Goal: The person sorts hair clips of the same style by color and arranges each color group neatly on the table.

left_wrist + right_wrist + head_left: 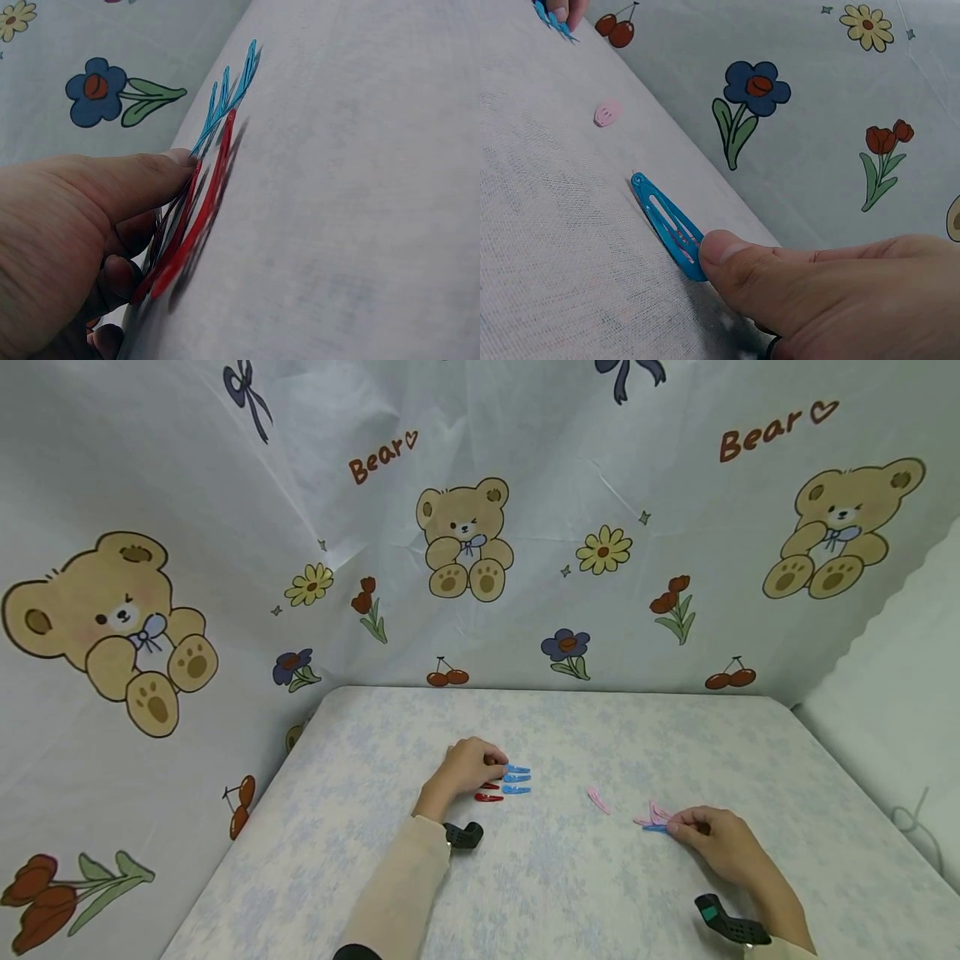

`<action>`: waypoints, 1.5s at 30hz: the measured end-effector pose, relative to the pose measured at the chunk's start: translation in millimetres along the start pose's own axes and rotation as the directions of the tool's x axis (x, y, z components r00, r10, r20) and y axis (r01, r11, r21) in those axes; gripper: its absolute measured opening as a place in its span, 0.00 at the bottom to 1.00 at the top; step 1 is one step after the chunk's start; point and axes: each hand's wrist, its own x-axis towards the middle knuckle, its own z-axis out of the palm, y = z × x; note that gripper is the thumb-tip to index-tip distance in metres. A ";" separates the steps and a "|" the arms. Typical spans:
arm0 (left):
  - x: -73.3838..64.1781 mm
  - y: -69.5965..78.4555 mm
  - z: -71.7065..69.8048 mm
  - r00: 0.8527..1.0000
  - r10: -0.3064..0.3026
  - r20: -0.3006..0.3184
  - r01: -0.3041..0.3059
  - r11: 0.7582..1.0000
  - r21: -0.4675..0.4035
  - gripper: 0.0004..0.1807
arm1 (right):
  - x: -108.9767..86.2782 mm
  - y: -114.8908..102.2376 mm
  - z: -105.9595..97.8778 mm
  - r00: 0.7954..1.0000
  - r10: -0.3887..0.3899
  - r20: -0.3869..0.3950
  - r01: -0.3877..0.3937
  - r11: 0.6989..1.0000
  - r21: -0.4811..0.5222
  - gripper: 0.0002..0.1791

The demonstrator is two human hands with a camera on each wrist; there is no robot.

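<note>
My left hand point(468, 766) is over a small group of snap hair clips, its thumb and fingertips pinching the near end of the farthest blue hair clip point(519, 769). Two more blue clips point(516, 790) lie beside it in a row. Red hair clips point(191, 232) lie under and beside the left fingers, some partly hidden. My right hand point(716, 843) pinches the wide end of another blue hair clip point(667, 225) between thumb and finger, just above the table. Beyond that clip, pink hair clips point(657, 812) lie in a small heap, partly covered by the hand.
A single pink hair clip point(597, 800) lies between the two hands. The pale patterned table point(570, 893) meets a bear-print cloth point(525, 635) at its back and left edges. A thin cord point(917, 827) hangs at the right side.
</note>
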 end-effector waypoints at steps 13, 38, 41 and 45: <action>0.9 0.8 -2.2 1.000 -0.007 0.003 0.007 1.000 -0.008 0.05 | 1.4 -4.2 0.1 1.000 0.006 -0.010 -0.006 1.000 0.015 0.16; -4.2 2.5 -3.4 1.000 -0.005 0.008 0.005 1.000 -0.011 0.05 | 16.9 -43.2 3.0 0.989 -0.093 -0.115 0.110 0.982 0.153 0.19; -4.4 2.5 -3.2 1.000 -0.001 0.009 0.002 1.000 -0.014 0.06 | 19.5 -51.5 3.1 0.989 -0.103 -0.108 0.122 0.976 0.181 0.19; -3.9 3.1 -3.2 1.000 0.000 0.007 0.000 1.000 -0.013 0.06 | 24.2 -62.3 3.0 0.988 -0.122 -0.097 0.140 0.969 0.203 0.18</action>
